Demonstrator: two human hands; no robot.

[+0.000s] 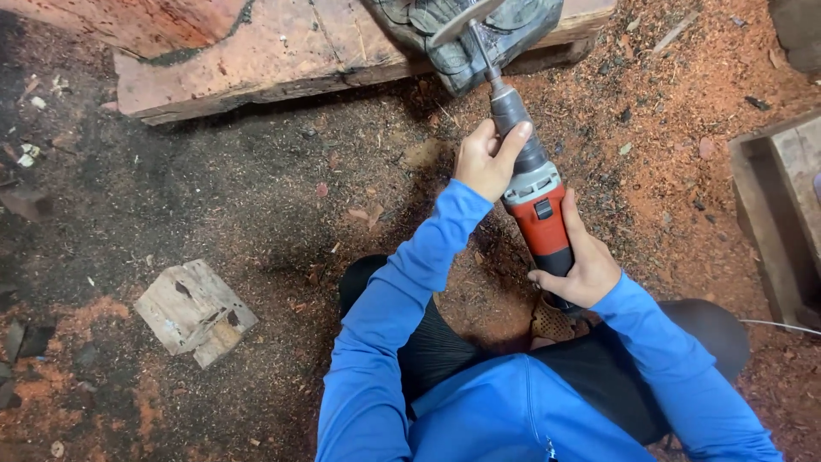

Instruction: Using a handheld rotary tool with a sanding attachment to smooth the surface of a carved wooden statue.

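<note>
A red and grey rotary grinder (537, 201) is held slanting through the centre-right of the frame, its thin disc (464, 20) up at the top edge over a shoe (466, 38). The right hand (579, 269) is closed around the red body, seemingly to carry it; the left hand (486, 158) is clasped on the dark neck, seemingly to steady it. A reddish plank (256, 60) lies at upper left, a wood block (195, 312) at lower left on sawdust.

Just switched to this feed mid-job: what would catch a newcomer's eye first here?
The red and grey power tool at upper centre, gripped by both hands: the left hand near its neck, the right hand round its rear. Its disc meets the reddish wooden plank along the top. A pale wood block lies at lower left on the sawdust-strewn ground.
</note>
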